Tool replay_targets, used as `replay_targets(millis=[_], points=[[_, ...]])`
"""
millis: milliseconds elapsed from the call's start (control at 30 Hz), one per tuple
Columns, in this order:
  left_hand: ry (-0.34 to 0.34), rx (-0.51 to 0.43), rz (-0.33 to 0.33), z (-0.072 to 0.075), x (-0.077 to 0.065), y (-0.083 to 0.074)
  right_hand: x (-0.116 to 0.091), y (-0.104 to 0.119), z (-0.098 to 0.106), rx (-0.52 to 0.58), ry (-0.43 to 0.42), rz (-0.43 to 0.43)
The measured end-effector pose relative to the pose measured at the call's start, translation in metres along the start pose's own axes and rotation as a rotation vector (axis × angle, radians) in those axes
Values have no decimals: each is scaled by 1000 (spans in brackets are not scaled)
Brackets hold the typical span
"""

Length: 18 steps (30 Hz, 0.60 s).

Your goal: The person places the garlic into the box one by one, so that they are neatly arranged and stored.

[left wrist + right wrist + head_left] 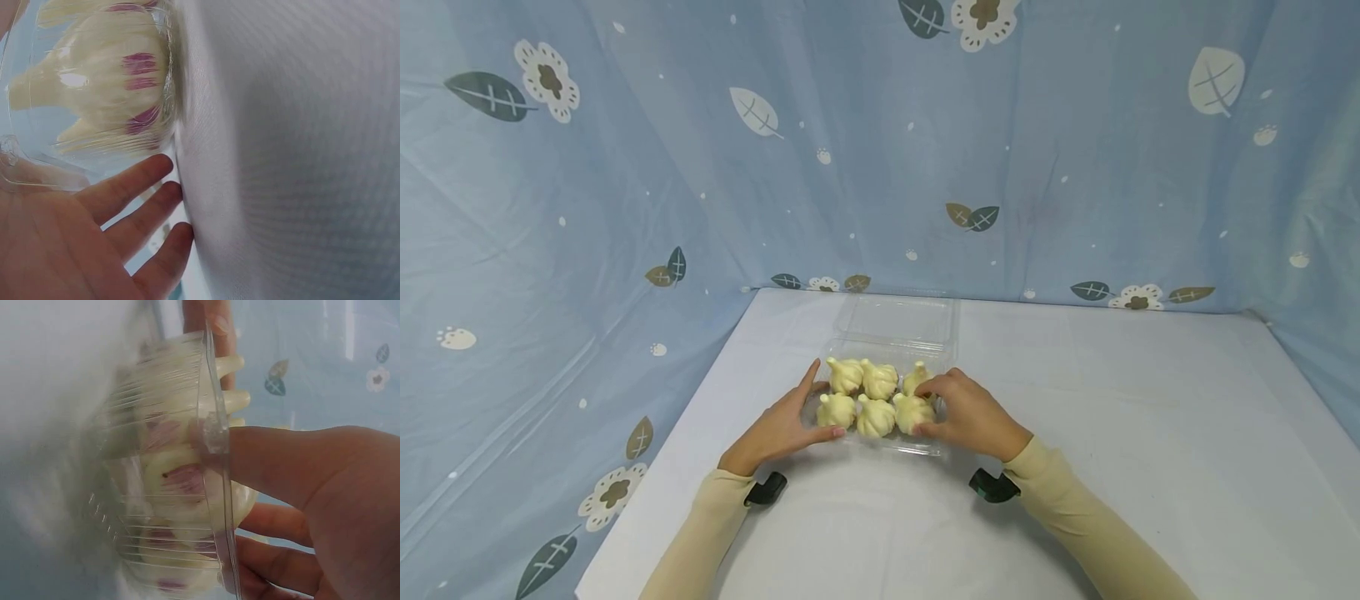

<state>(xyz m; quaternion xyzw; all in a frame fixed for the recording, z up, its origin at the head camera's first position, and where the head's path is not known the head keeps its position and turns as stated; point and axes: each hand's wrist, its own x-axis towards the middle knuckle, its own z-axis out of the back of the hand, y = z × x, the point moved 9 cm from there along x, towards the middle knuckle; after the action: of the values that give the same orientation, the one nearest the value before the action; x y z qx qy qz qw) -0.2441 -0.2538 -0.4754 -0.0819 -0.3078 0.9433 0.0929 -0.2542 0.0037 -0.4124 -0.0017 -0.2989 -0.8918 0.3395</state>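
Observation:
A clear plastic clamshell box lies on the white table, its lid folded back to the far side. Inside sit several pale garlic bulbs in two rows, with purple streaks low on their sides in the wrist views. My left hand spans the box's left end, thumb along the front rim and fingers straight at the side. With thumb and fingers, my right hand pinches the front right garlic bulb; its thumb reaches inside the box wall in the right wrist view. Behind it, another bulb is partly covered by the fingers.
White cloth covers the table, which extends far to the right of the box. A blue patterned curtain hangs along the back and sides. Dark wrist-worn devices sit beneath both wrists.

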Motion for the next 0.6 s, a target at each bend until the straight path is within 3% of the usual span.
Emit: replay_targets(millis=[600], points=[[3,1,5,0,1,0,2,0,-6,-34,21,-17]])
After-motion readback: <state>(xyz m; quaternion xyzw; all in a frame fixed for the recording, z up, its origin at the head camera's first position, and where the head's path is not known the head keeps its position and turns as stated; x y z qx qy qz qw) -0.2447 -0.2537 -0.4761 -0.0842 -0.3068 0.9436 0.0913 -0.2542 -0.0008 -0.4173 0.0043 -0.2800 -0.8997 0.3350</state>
